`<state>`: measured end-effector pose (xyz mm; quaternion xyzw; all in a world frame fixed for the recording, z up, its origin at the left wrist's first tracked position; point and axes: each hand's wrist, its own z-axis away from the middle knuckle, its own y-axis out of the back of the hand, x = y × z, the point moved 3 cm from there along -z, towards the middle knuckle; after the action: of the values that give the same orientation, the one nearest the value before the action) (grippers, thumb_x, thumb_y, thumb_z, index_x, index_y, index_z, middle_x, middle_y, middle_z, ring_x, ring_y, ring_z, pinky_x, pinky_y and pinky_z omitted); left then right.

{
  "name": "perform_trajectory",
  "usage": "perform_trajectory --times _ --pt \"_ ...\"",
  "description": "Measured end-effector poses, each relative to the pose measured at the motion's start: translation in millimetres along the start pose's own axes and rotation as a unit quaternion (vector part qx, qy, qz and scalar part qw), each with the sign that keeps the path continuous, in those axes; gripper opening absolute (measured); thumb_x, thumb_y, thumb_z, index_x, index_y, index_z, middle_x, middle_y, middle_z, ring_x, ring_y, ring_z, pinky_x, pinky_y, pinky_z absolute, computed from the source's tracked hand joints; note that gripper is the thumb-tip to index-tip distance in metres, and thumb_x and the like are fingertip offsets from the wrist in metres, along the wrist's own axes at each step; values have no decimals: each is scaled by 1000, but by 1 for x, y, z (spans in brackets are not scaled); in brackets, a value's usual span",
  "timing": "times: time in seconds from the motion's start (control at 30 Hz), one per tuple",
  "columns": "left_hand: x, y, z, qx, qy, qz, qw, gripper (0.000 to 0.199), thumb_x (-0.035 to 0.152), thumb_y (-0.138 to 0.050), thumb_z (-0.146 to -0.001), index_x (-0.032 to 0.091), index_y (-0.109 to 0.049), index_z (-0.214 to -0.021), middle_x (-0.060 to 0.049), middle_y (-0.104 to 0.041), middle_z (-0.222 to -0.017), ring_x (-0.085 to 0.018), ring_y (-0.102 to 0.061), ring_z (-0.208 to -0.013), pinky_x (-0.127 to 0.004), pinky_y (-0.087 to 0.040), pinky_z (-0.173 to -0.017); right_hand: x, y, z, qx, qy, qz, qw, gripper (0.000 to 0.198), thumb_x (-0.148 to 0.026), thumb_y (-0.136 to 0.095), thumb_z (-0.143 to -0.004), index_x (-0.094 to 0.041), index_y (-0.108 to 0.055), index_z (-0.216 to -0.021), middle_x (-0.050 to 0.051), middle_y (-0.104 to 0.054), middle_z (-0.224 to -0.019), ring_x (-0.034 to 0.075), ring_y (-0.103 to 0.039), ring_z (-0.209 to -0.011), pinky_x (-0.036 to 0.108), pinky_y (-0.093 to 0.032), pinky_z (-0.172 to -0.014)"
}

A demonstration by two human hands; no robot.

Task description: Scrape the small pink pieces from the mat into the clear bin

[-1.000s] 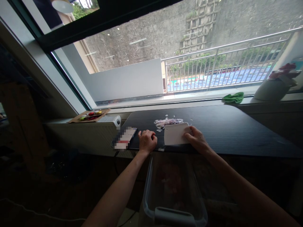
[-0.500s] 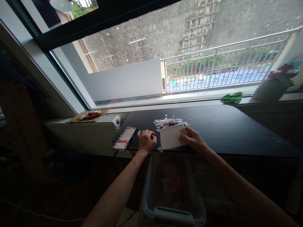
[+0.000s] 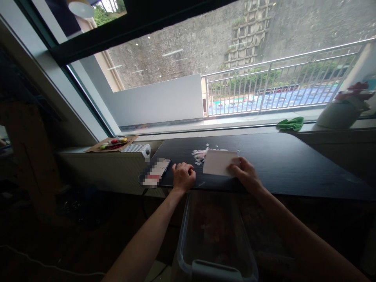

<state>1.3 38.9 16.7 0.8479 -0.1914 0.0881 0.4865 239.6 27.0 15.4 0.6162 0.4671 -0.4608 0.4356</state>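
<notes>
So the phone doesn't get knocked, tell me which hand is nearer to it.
Left. The left hand is just right of the phone, at the near edge of the table; the right hand is farther to the right, past the left hand, holding the white card.

left hand [image 3: 184,176] loosely curled, right hand [image 3: 246,172] closed in a pinch.
the bare left forearm [image 3: 151,231] slants up from the lower edge, the back of its hand uppermost and the palm hidden; the bare right forearm [image 3: 305,227] runs in from the lower right corner, its thumb on the near side, the other fingers mostly out of sight.
</notes>
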Motion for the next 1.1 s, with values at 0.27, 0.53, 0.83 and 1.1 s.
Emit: perform_trajectory --times 0.27,0.53,0.83,1.1 --pt "3 4 -4 -57 -35 11 998 14 19 -54 -74 23 -67 -74 -3 -68 -86 -21 -61 -91 -46 -31 -105 -5 -7 -33 28 65 129 989 24 -37 -59 -73 -21 -57 -91 4 -67 -81 20 -63 -74 34 -50 -67" --pt "-5 7 -2 -81 -76 31 993 16 20 -52 -78 23 -67 -81 -3 -66 -90 -21 -59 -96 -49 -25 -109 -20 -19 -30 -10 83 189 978 18 -36 -58 -73 -21 -56 -82 2 -63 -74 18 -56 -66 30 -43 -58" --pt "-8 6 2 -7 -46 1 999 15 18 -51 -78 21 -67 -78 -4 -66 -85 -22 -58 -94 -50 -24 -109 -15 -34 -32 -29 86 144 985 17 -33 -56 -73 -19 -54 -84 4 -63 -79 18 -58 -69 30 -45 -60" --pt "-7 5 2 -1 -53 -9 999 15 17 -52 -78 21 -66 -76 -3 -67 -84 -22 -58 -92 -50 -25 -108 -22 -15 -29 14 65 164 984 18 -32 -58 -75 -19 -57 -88 4 -65 -80 18 -58 -68 28 -44 -57"
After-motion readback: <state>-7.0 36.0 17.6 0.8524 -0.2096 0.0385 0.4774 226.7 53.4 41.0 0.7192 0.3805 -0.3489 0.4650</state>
